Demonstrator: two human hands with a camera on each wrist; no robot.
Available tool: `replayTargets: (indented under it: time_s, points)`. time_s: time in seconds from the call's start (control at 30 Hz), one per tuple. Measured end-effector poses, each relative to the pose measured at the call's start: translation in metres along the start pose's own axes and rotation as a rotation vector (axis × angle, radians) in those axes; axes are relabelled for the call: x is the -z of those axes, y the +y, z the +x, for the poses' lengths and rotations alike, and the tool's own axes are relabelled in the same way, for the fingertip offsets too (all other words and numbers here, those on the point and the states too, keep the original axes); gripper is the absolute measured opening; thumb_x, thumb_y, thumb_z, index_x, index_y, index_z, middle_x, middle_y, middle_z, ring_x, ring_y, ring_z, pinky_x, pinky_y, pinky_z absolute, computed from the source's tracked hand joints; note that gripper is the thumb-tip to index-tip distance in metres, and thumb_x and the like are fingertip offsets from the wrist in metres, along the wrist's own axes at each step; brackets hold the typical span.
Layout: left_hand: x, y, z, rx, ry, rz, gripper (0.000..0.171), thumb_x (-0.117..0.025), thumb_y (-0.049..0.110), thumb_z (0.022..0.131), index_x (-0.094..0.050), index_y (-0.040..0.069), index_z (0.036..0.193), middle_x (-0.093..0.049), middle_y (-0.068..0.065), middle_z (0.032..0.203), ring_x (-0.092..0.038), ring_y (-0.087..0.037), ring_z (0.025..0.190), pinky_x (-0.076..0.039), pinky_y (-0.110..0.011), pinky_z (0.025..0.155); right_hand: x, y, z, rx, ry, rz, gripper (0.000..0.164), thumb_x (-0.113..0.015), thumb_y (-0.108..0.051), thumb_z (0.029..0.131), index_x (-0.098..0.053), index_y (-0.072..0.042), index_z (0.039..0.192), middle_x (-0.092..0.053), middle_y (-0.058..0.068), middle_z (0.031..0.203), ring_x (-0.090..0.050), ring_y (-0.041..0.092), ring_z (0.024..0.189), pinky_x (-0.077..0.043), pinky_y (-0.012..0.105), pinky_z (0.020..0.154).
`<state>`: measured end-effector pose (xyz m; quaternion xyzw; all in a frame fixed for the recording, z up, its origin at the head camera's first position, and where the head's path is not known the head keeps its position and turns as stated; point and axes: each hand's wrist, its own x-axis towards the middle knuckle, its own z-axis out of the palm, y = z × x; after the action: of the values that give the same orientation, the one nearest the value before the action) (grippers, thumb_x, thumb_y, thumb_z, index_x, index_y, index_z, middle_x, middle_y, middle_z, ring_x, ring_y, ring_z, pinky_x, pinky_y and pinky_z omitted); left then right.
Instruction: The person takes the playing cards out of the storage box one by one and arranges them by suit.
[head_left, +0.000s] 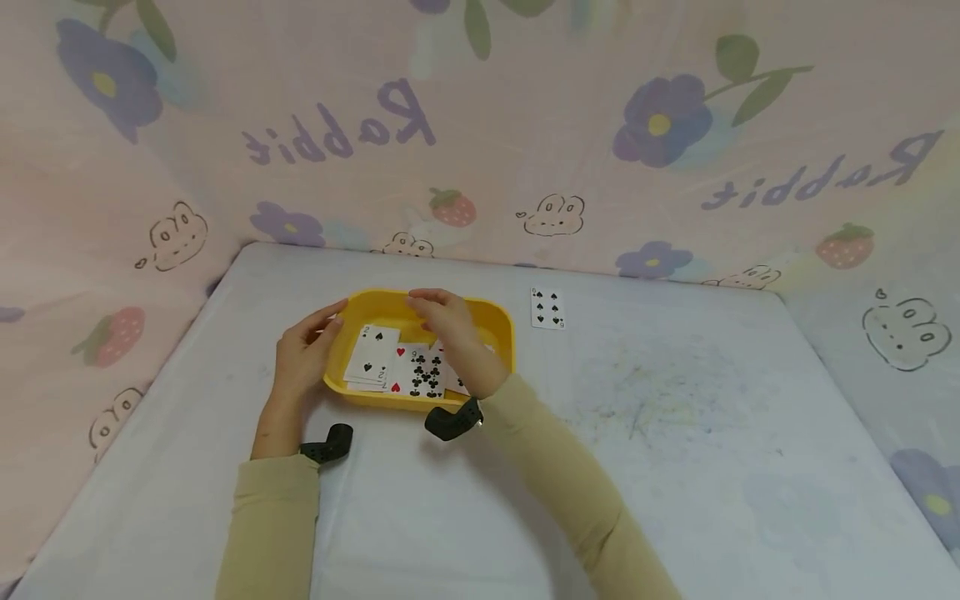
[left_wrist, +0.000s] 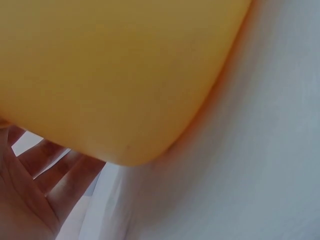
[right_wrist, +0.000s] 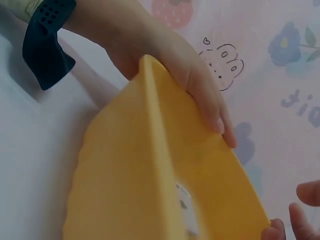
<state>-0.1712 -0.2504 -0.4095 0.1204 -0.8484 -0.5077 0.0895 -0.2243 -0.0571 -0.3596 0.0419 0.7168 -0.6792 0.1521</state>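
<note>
A yellow plastic tray holds several playing cards. Among them are a two of spades, a nine of hearts and a clubs card. My left hand touches the tray's left end from outside, thumb and fingertips at the rim. In the left wrist view the fingers of this hand are spread, partly hidden by the tray wall. My right hand reaches over the tray to its far rim, covering some cards. I see no card in it; its fingertips are loosely bent near the rim.
A six of spades lies face up on the white-covered table, behind and right of the tray. A patterned cloth rises behind the table and on both sides. Each wrist wears a black camera mount.
</note>
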Motion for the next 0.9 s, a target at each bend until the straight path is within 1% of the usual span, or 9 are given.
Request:
replayTargets:
  time_s: [0.1,0.17,0.33,0.47,0.57,0.67,0.73,0.8,0.9]
  points:
    - [-0.002,-0.001,0.001,0.006,0.003,0.002,0.039,-0.048,0.037,0.100,-0.055,0.026,0.137,-0.060,-0.014,0.125,-0.056,-0.025,0.103,-0.042,-0.012,0.074,-0.008,0.005,0.002,-0.014,-0.008,-0.003,0.026,-0.065,-0.018,0.090,-0.066,-0.004,0.112,-0.063,0.009,0.116,-0.054,0.023,0.104,-0.045,0.041,0.099]
    - [-0.002,-0.001,0.001,0.008,0.002,0.003,0.039,-0.048,0.037,0.100,-0.055,0.027,0.137,-0.060,-0.014,0.125,-0.055,-0.026,0.103,-0.043,-0.013,0.075,-0.013,0.009,0.003,-0.029,-0.010,0.001,0.027,-0.065,-0.016,0.090,-0.066,-0.004,0.114,-0.063,0.009,0.118,-0.055,0.023,0.103,-0.045,0.040,0.099]
    - [-0.002,0.000,0.001,0.013,0.006,0.006,0.038,-0.048,0.037,0.100,-0.055,0.027,0.136,-0.060,-0.014,0.124,-0.055,-0.025,0.104,-0.042,-0.012,0.075,-0.027,0.015,0.006,-0.071,0.016,-0.031,0.031,-0.067,-0.016,0.088,-0.066,-0.006,0.117,-0.061,0.009,0.124,-0.055,0.024,0.109,-0.043,0.037,0.100]
    - [-0.001,0.000,0.001,0.009,0.008,0.004,0.038,-0.048,0.038,0.100,-0.056,0.027,0.136,-0.061,-0.014,0.123,-0.055,-0.023,0.103,-0.042,-0.011,0.073,-0.035,0.021,0.008,-0.083,0.045,-0.109,0.032,-0.071,-0.019,0.085,-0.067,-0.009,0.115,-0.062,0.007,0.121,-0.056,0.022,0.105,-0.045,0.037,0.098]
    - [0.000,-0.001,0.001,-0.002,0.004,0.009,0.039,-0.048,0.038,0.100,-0.056,0.027,0.136,-0.061,-0.014,0.123,-0.055,-0.024,0.103,-0.041,-0.011,0.075,-0.040,0.026,0.011,-0.103,0.065,-0.203,0.035,-0.075,-0.023,0.082,-0.068,-0.012,0.114,-0.062,0.006,0.118,-0.055,0.019,0.098,-0.046,0.035,0.095]
    - [0.001,-0.001,0.002,-0.006,0.002,0.012,0.039,-0.048,0.038,0.100,-0.055,0.027,0.136,-0.061,-0.015,0.124,-0.055,-0.024,0.105,-0.041,-0.012,0.076,-0.044,0.028,0.014,-0.117,0.077,-0.281,0.038,-0.079,-0.025,0.079,-0.068,-0.014,0.114,-0.063,0.006,0.116,-0.054,0.019,0.089,-0.049,0.032,0.088]
    - [0.001,-0.001,0.002,-0.006,0.000,0.009,0.039,-0.047,0.038,0.100,-0.055,0.027,0.137,-0.061,-0.015,0.124,-0.055,-0.024,0.105,-0.041,-0.011,0.076,-0.046,0.029,0.014,-0.111,0.075,-0.316,0.042,-0.080,-0.024,0.077,-0.068,-0.015,0.116,-0.063,0.007,0.116,-0.056,0.020,0.087,-0.050,0.032,0.084]
    - [0.001,-0.001,0.002,-0.005,-0.001,0.003,0.039,-0.047,0.038,0.100,-0.055,0.027,0.137,-0.061,-0.015,0.124,-0.055,-0.024,0.105,-0.042,-0.010,0.075,-0.046,0.030,0.014,-0.099,0.075,-0.355,0.045,-0.081,-0.023,0.076,-0.067,-0.015,0.118,-0.063,0.008,0.118,-0.058,0.021,0.090,-0.051,0.032,0.084]
    - [0.000,-0.001,0.001,-0.003,-0.001,-0.004,0.039,-0.048,0.038,0.100,-0.055,0.027,0.137,-0.061,-0.014,0.125,-0.054,-0.022,0.104,-0.042,-0.010,0.074,-0.047,0.032,0.014,-0.084,0.072,-0.435,0.050,-0.083,-0.022,0.075,-0.066,-0.014,0.121,-0.061,0.008,0.122,-0.057,0.022,0.103,-0.048,0.032,0.093]
